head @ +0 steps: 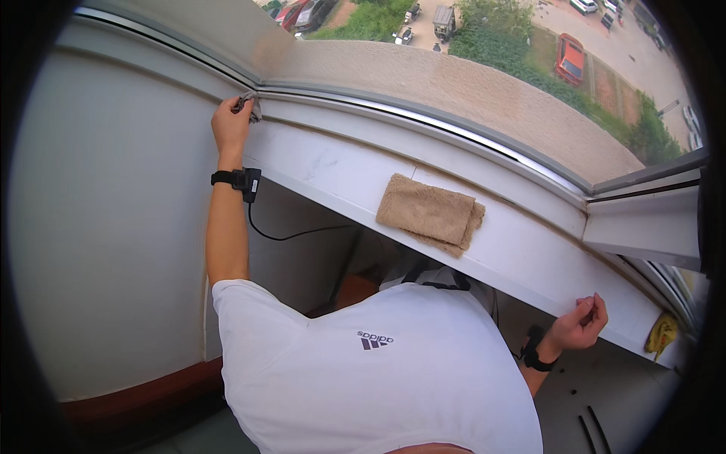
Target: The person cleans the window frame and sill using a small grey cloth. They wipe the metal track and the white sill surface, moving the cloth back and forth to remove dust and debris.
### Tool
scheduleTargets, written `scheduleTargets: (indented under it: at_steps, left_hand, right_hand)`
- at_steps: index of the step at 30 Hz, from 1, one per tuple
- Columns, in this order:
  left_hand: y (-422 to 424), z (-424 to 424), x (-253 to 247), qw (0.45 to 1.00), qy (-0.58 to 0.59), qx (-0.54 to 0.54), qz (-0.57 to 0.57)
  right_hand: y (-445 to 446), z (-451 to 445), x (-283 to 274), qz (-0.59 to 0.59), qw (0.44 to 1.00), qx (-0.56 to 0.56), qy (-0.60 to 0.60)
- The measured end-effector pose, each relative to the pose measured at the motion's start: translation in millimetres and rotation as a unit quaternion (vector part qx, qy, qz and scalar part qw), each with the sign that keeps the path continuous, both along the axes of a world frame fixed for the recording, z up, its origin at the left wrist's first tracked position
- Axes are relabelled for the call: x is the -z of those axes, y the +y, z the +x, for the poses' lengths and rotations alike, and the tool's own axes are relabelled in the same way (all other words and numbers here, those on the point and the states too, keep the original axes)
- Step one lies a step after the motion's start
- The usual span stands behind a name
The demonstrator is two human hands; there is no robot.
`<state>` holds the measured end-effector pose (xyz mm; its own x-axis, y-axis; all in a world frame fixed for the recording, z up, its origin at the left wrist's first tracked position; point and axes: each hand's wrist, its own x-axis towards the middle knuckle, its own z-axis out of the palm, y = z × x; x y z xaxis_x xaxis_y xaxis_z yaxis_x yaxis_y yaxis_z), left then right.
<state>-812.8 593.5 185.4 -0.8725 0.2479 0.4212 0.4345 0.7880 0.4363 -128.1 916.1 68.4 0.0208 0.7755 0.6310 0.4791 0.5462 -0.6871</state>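
At the far left corner of the window frame, my left hand (231, 126) pinches a crumpled grey cloth (255, 109) against the white frame. My right hand (579, 324) is by the front edge of the white windowsill (527, 258), on the right, its fingers curled in with nothing visible between them. A folded brown towel (428, 213) lies on the middle of the sill, between my hands. Near the right end of the sill sits a bunched yellow cloth (662, 335). Each wrist wears a black strap with a small device.
The window track (431, 121) runs behind the sill, with an outer ledge (454, 85) beyond the glass. A pale wall (113, 215) stands close on the left. A black cable (283, 238) hangs from my left wrist device below the sill. Dark rods (592, 428) lie at lower right.
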Motion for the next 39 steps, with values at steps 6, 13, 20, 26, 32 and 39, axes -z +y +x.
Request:
scheduleTargets:
  at_steps: [6, 13, 20, 26, 32, 39]
  left_hand:
    - [11.0, -18.1, 17.1, 0.992, 0.115, -0.019, -0.053]
    - [35.3, 26.7, 15.9, 0.989, -0.052, 0.131, 0.044]
    - [-4.3, -21.8, 4.1, 0.998, 0.025, -0.064, 0.009]
    - [9.2, -12.3, 32.1, 0.998, 0.042, -0.026, 0.032]
    - [58.7, 65.9, 21.0, 0.967, -0.135, 0.181, 0.12]
    - [-19.6, 3.0, 0.5, 0.997, 0.002, 0.033, 0.074]
  right_hand:
    - [0.6, 6.4, 4.2, -0.002, 1.0, -0.027, -0.005]
    - [-0.9, -3.9, -1.1, 0.008, 1.0, 0.011, 0.019]
    - [1.1, 4.6, 3.8, -0.019, 0.999, -0.039, 0.006]
    - [-1.3, -5.8, -3.7, -0.015, 1.0, -0.013, 0.009]
    - [-1.0, -2.6, -7.2, -0.01, 1.0, -0.004, -0.015]
    - [1.6, -2.2, -4.4, -0.021, 0.999, -0.049, 0.007]
